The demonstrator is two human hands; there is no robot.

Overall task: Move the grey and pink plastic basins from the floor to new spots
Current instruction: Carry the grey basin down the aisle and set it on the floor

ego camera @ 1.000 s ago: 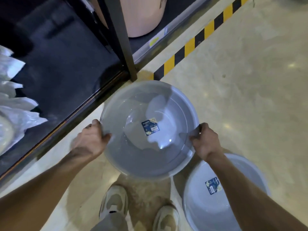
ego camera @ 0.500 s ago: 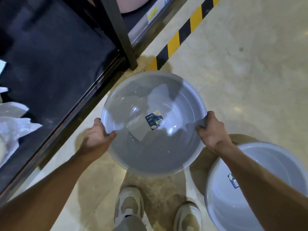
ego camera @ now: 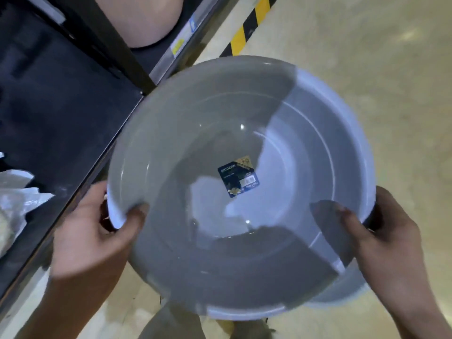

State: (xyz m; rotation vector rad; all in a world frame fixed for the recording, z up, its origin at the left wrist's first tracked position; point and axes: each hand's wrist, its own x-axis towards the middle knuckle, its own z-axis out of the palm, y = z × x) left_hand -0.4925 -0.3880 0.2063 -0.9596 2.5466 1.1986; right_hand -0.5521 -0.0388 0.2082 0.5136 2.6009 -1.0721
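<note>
A round grey plastic basin (ego camera: pixel 186 133) with a blue label in its bottom fills the middle of the view, held up off the floor. My left hand (ego camera: pixel 95 228) grips its left rim, thumb inside. My right hand (ego camera: pixel 376 238) grips the right rim the same way. A second grey basin (ego camera: pixel 347 287) stays on the floor, only a sliver showing under the held one at the lower right. A pink basin (ego camera: pixel 146 18) stands on the dark shelf at the top.
A black shelf unit (ego camera: pixel 53 99) with a dark upright post (ego camera: pixel 115 40) runs along the left. Crumpled white plastic wrap (ego camera: pixel 14 199) lies at its left edge. Yellow and black hazard tape (ego camera: pixel 247 30) marks the beige floor (ego camera: pixel 379 94).
Both hands have lifted the grey basin up towards the camera, so it looks far larger. It now hides most of the second basin and my shoes.
</note>
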